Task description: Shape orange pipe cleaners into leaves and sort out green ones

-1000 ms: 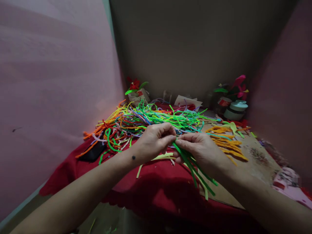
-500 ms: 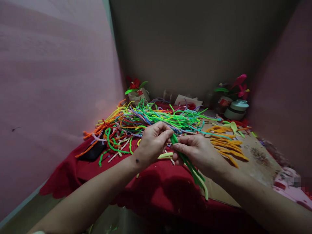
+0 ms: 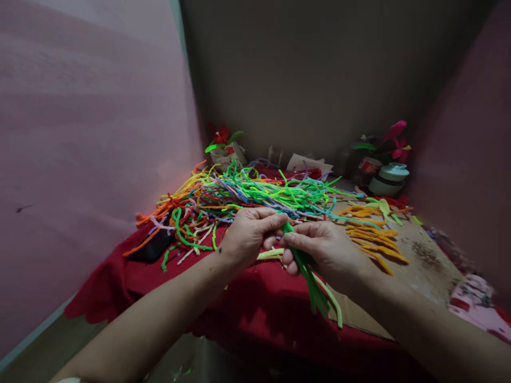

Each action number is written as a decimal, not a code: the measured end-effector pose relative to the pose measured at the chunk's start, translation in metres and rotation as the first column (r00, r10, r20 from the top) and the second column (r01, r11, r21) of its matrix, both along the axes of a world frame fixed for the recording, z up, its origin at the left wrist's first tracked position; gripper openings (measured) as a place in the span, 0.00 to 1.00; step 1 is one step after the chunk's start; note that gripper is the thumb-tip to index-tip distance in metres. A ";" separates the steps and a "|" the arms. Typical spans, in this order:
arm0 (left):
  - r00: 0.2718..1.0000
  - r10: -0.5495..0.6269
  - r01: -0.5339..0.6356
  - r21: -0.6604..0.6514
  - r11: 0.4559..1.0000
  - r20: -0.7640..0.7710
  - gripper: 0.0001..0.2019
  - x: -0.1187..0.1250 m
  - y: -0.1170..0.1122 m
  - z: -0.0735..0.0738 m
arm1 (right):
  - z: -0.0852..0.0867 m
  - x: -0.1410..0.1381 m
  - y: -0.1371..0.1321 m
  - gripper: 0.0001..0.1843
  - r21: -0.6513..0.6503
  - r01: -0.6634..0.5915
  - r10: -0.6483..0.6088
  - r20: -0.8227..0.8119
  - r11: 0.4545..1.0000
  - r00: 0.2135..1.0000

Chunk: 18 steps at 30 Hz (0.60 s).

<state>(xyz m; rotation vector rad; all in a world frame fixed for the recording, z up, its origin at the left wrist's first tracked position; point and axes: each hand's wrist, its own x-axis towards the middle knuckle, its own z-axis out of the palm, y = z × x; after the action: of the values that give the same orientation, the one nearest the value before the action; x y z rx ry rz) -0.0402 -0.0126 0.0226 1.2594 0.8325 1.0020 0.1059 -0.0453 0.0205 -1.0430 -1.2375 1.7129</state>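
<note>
A bundle of green pipe cleaners (image 3: 313, 282) hangs down over the red cloth (image 3: 255, 303). My right hand (image 3: 325, 252) is closed round the bundle near its top. My left hand (image 3: 249, 234) pinches the upper ends of the same bundle, fingertips touching those of my right hand. Behind both hands lies a large tangled heap of coloured pipe cleaners (image 3: 239, 199), mostly green, orange, yellow and purple.
Orange pipe-cleaner pieces (image 3: 373, 236) lie on a cardboard sheet (image 3: 415, 266) at the right. A white lidded jar (image 3: 388, 180) and pink pipe-cleaner flowers (image 3: 393, 141) stand at the back right, a red flower (image 3: 220, 139) at the back left. A black object (image 3: 154, 247) rests left of the heap.
The green bundle has swung from slanting right to hanging more straight down. My left hand's fingers have closed tighter on its top. Both hands stay in the same spot.
</note>
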 end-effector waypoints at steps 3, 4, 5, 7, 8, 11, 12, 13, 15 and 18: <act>0.984 0.163 -0.154 0.118 0.981 -0.071 0.12 0.001 -0.001 0.000 | -0.003 -0.010 -0.005 0.06 -0.052 0.044 -0.043 0.016 0.998 0.999; 0.967 0.227 -0.203 0.186 0.961 -0.117 0.13 0.001 -0.002 0.000 | -0.004 -0.013 -0.007 0.06 -0.079 0.058 -0.056 0.034 0.995 0.998; 0.942 0.294 -0.247 0.260 0.934 -0.163 0.13 0.000 -0.003 0.000 | -0.005 -0.016 -0.008 0.06 -0.103 0.067 -0.062 0.048 0.992 0.997; 0.884 0.404 -0.299 0.380 0.875 -0.235 0.13 -0.002 -0.003 -0.001 | -0.007 -0.019 -0.009 0.06 -0.127 0.071 -0.065 0.052 0.989 0.997; 0.864 0.436 -0.313 0.410 0.857 -0.251 0.12 -0.003 -0.003 -0.002 | -0.008 -0.020 -0.009 0.07 -0.130 0.069 -0.064 0.048 0.989 0.997; 0.892 0.390 -0.303 0.338 0.891 -0.230 0.13 -0.006 0.002 -0.003 | -0.008 -0.017 -0.005 0.08 -0.151 0.064 -0.059 0.034 0.986 0.998; 0.926 0.323 -0.267 0.265 0.927 -0.195 0.13 -0.007 0.004 -0.003 | -0.008 -0.015 -0.003 0.08 -0.162 0.062 -0.058 0.027 0.985 0.998; 0.961 0.233 -0.205 0.179 0.962 -0.151 0.13 -0.007 0.006 -0.003 | -0.009 -0.013 -0.001 0.07 -0.171 0.055 -0.053 0.015 0.984 0.998; 0.997 0.034 -0.034 0.007 0.999 -0.070 0.13 -0.007 0.009 -0.003 | -0.009 -0.009 0.002 0.06 -0.173 0.035 -0.039 -0.017 0.984 0.999; 0.991 -0.123 0.115 -0.111 0.987 -0.061 0.13 -0.006 0.012 -0.006 | -0.010 -0.007 0.005 0.05 -0.174 0.016 -0.025 -0.050 0.985 0.998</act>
<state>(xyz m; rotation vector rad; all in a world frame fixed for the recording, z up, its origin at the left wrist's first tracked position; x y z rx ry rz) -0.0464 -0.0009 0.0165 1.2414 0.8426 0.8122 0.0994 -0.0399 0.0108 -1.1009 -1.0562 1.8456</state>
